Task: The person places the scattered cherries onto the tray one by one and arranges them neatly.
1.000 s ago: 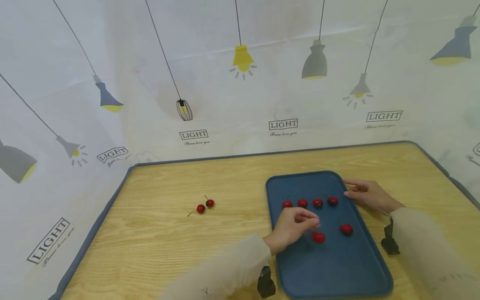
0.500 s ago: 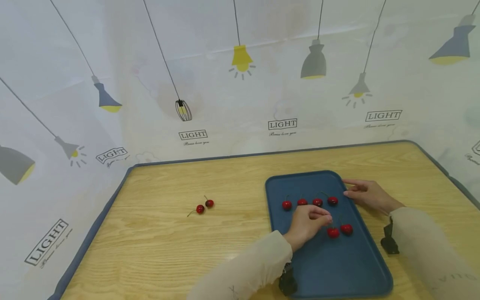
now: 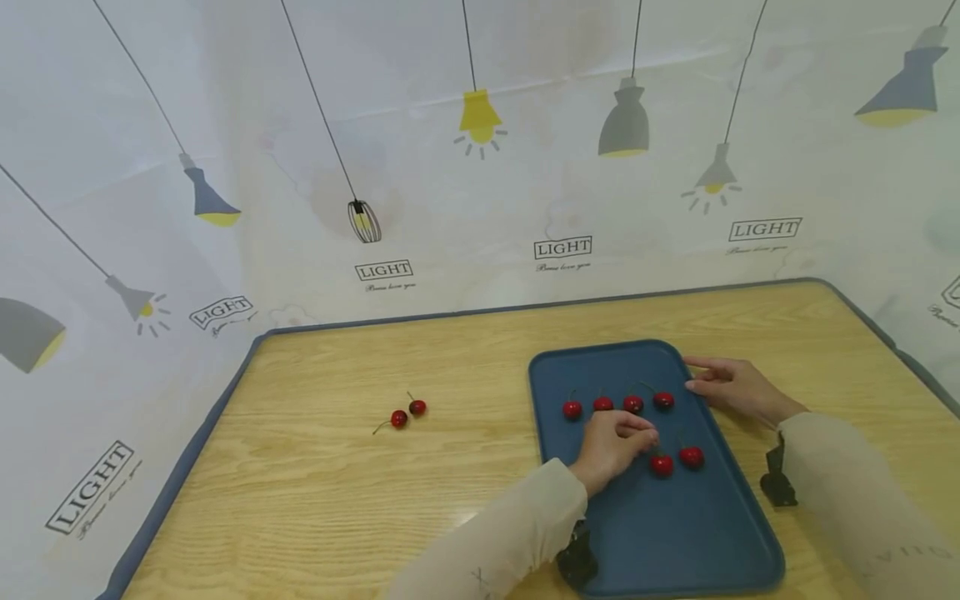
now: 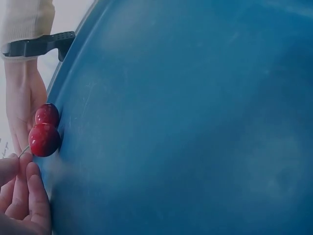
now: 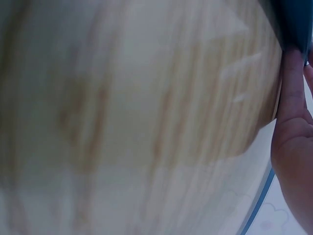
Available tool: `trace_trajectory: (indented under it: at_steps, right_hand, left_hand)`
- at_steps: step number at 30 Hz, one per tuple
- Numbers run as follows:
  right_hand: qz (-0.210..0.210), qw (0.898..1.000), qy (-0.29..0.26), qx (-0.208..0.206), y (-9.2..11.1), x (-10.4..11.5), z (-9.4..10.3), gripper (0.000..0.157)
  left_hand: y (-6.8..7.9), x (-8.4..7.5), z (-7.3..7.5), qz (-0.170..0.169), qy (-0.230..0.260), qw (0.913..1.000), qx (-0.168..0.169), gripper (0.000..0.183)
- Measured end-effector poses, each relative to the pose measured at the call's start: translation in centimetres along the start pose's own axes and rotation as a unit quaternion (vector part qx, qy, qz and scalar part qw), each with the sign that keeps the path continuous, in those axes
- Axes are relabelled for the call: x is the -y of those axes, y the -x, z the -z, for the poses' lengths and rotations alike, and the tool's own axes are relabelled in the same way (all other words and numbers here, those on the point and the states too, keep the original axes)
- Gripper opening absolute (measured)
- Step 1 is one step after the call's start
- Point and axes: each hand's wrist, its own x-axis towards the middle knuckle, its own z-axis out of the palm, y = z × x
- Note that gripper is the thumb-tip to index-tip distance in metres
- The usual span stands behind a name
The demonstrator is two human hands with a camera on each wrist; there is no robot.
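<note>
My left hand point(image 3: 611, 446) pinches the thin stem of a red cherry point(image 3: 662, 466) between thumb and fingertips, over the blue tray point(image 3: 675, 542). In the left wrist view the pinched stem point(image 4: 23, 151) runs down from that cherry, which overlaps a second cherry point(image 4: 47, 114) behind it. The head view shows this second cherry point(image 3: 692, 457) just to the right, lying on the tray. Farther back is a row of several cherries with stems, one at its right end point(image 3: 663, 401). My right hand point(image 3: 738, 392) touches the tray's right rim with extended fingers point(image 5: 293, 81).
Two more cherries, one darker at the back point(image 3: 417, 407) and one nearer point(image 3: 399, 419), lie on the wooden table point(image 3: 322, 500) left of the tray. A wall covering point(image 3: 465, 192) printed with lamps stands behind the table's blue-edged border.
My left hand has carried the cherry rightward and slightly back across the tray, bringing it beside the second cherry. The right hand has stayed at the rim.
</note>
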Motion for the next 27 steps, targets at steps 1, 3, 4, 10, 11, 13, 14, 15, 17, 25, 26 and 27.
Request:
trace_trajectory:
  at_steps: [1, 3, 4, 10, 11, 13, 14, 15, 17, 25, 26, 27]
  right_hand:
    - [0.000, 1.000, 0.002, -0.001, 0.01, 0.03, 0.00, 0.061]
    - [0.001, 1.000, -0.005, 0.001, -0.01, 0.08, -0.02, 0.061]
    - [0.001, 1.000, -0.005, 0.001, -0.01, 0.11, -0.02, 0.061]
    - [0.001, 1.000, -0.007, -0.001, -0.13, 0.02, -0.05, 0.061]
    - [0.000, 1.000, -0.010, 0.000, -0.15, -0.03, -0.04, 0.061]
    - [-0.001, 1.000, -0.011, 0.001, -0.20, -0.13, -0.03, 0.062]
    - [-0.002, 1.000, -0.010, 0.002, -0.22, -0.19, -0.03, 0.062]
    - [-0.003, 1.000, -0.012, 0.003, -0.24, -0.23, -0.02, 0.062]
    - [-0.003, 1.000, -0.007, 0.001, -0.26, -0.30, -0.01, 0.062]
    - [-0.001, 1.000, 0.003, -0.005, -0.29, -0.42, 0.04, 0.062]
    - [-0.002, 1.000, 0.003, -0.004, -0.27, -0.41, 0.05, 0.062]
    - [-0.002, 1.000, 0.004, -0.004, -0.26, -0.41, 0.06, 0.062]
  left_hand:
    - [-0.02, -0.01, -0.03, 0.000, 0.000, 1.0000, 0.001, 0.006]
    - [-0.05, -0.03, -0.10, 0.001, 0.002, 1.0000, 0.000, 0.006]
    - [-0.06, -0.03, -0.12, 0.002, 0.003, 1.0000, -0.001, 0.006]
    - [-0.19, -0.02, -0.13, -0.001, 0.012, 0.9999, 0.000, 0.008]
    - [-0.22, -0.03, -0.12, 0.000, 0.015, 0.9999, 0.001, 0.008]
    - [-0.27, -0.03, -0.11, 0.002, 0.021, 0.9998, 0.004, 0.009]
    - [-0.28, -0.04, -0.11, 0.005, 0.026, 0.9996, 0.005, 0.009]
    - [-0.27, -0.08, -0.11, 0.007, 0.029, 0.9995, 0.006, 0.009]
    - [-0.26, -0.13, -0.13, 0.013, 0.035, 0.9993, 0.004, 0.009]
    - [-0.14, -0.31, -0.38, 0.034, 0.046, 0.9981, -0.020, 0.007]
    - [-0.11, -0.34, -0.40, 0.036, 0.046, 0.9980, -0.023, 0.007]
    - [-0.07, -0.35, -0.42, 0.037, 0.044, 0.9980, -0.026, 0.007]
